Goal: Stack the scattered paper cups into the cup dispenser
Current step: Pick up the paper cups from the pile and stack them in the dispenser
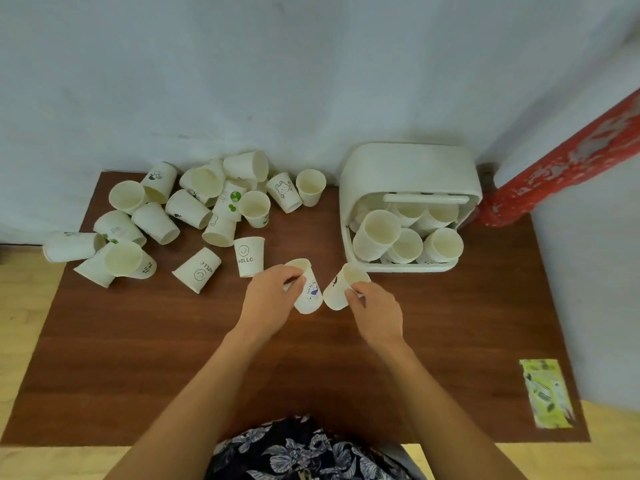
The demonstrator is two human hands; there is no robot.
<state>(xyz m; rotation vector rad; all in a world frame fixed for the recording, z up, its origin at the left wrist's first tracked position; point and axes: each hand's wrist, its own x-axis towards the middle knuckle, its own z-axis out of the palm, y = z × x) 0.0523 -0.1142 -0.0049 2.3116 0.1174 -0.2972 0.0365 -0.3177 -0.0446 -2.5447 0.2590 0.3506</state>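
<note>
A: Cups [187, 209] lie scattered on the left of the brown table [138, 358], one printed HELLO [248, 256] standing upright.

B: And the hands?

A: Left hand [270, 299] grips a blue-badged cup [308, 289]; right hand [375, 313] pinches another cup [341, 289], bases nearly touching. The white dispenser [408, 168], holding cup stacks, sits far right.

I observed a dark wooden table [311, 368] set against a pale wall. Loose paper cups [187, 216] lay scattered over its far left part. A white cup dispenser [408, 168] stood at far right. A green-yellow packet [547, 393] lay near the right edge.
</note>
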